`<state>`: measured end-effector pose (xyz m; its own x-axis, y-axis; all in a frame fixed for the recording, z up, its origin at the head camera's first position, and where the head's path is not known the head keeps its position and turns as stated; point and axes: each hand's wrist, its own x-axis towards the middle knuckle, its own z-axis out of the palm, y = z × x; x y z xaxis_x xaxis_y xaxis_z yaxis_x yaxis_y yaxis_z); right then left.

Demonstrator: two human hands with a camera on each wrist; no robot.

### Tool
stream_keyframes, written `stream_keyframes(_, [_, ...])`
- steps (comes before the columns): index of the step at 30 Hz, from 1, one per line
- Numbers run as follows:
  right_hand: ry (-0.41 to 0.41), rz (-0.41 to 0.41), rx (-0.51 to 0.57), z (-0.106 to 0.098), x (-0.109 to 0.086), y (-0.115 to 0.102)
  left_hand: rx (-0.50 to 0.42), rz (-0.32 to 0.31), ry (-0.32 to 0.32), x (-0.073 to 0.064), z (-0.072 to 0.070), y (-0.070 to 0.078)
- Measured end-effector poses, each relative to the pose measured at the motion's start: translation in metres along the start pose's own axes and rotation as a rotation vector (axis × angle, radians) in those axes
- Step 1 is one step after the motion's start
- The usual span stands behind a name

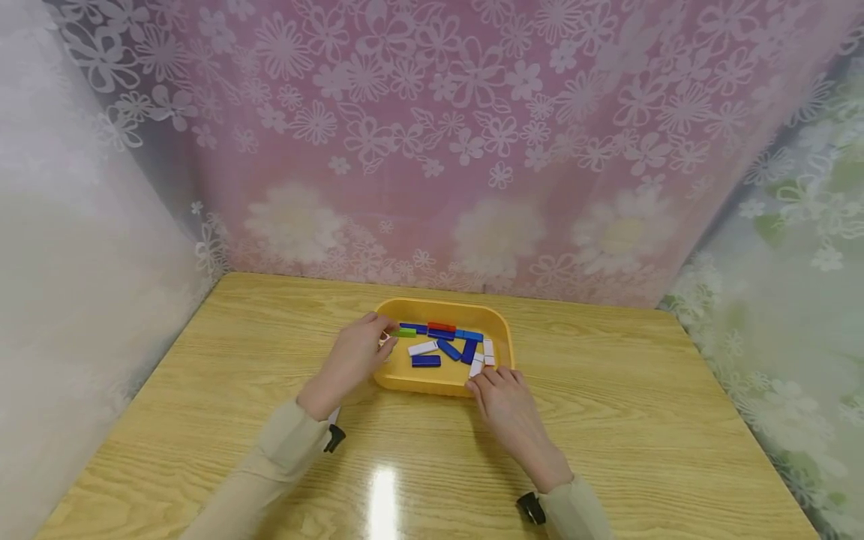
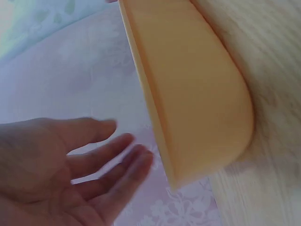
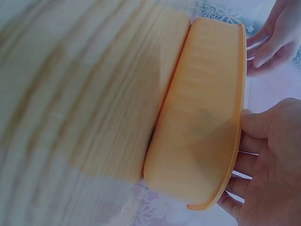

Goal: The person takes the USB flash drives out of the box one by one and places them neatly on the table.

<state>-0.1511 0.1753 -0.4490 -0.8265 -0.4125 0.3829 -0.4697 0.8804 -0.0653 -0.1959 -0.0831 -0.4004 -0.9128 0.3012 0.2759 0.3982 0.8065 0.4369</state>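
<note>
A yellow plastic tray [image 1: 439, 387] holds several small blocks. Over its left end hovers my left hand [image 1: 356, 349], fingers loosely bent, beside a light green block [image 1: 405, 332]; the left wrist view shows nothing between the fingers of this hand [image 2: 70, 174]. My right hand [image 1: 508, 405] reaches over the front right corner, next to a white block [image 1: 476, 365]. In the right wrist view the right hand [image 3: 273, 160] rests its thumb at the tray's rim [image 3: 241, 94], while its fingertips are hidden behind that rim.
Inside the tray lie a red block [image 1: 442, 327], a dark blue block [image 1: 426, 361] and another white block [image 1: 423, 349], among others. The wooden table [image 1: 607, 397] extends around the tray. A flowered pink curtain [image 1: 432, 150] hangs behind it.
</note>
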Motion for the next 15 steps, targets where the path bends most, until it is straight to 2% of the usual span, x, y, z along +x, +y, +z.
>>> stream_keyframes(5, [0.004,-0.003,-0.013,0.001,0.001,0.000,0.102,-0.030,-0.173,0.015,0.014,0.011])
stream_keyframes(10, [-0.014,0.006,-0.005,0.001,0.000,0.000,0.204,-0.095,-0.238,0.022,0.029,0.016])
stream_keyframes(15, [-0.022,0.017,0.006,-0.001,0.000,0.000,0.261,-0.138,-0.258,0.026,0.037,0.019])
